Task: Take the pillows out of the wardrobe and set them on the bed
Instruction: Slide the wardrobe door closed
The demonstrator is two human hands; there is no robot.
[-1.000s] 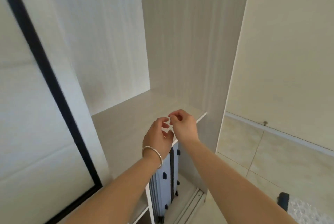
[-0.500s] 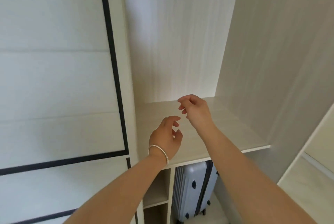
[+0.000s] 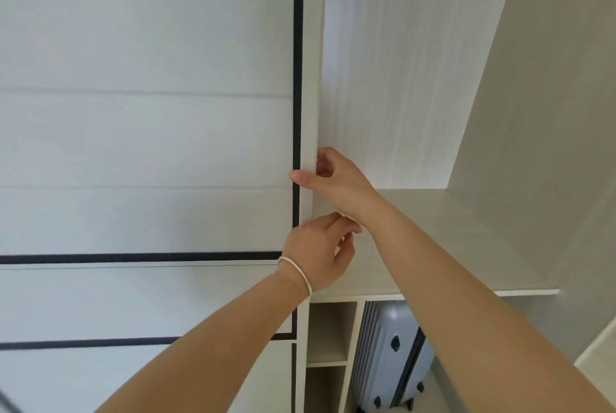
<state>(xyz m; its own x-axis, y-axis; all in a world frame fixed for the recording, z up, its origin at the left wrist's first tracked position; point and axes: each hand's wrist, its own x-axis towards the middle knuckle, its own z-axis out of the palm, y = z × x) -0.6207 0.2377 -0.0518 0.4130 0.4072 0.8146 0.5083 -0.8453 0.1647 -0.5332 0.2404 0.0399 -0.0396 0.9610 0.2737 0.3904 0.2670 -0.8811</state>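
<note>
Here right hand (image 3: 336, 179) fingers pinch door edge (image 3: 308, 132); left hand (image 3: 316, 256) fingers loosely curled, empty.

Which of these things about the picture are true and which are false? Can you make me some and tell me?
1. The right hand grips the edge of the sliding door. True.
2. A pillow lies on the shelf. False: the part of the shelf that shows is bare, with no pillow in view.
3. A suitcase stands under the shelf. True.
4. The bracelet is on the right wrist. False: it is on the left wrist, below the left hand.
5. The left hand holds a pillow. False: it holds nothing, fingers curled by the door edge.
</note>
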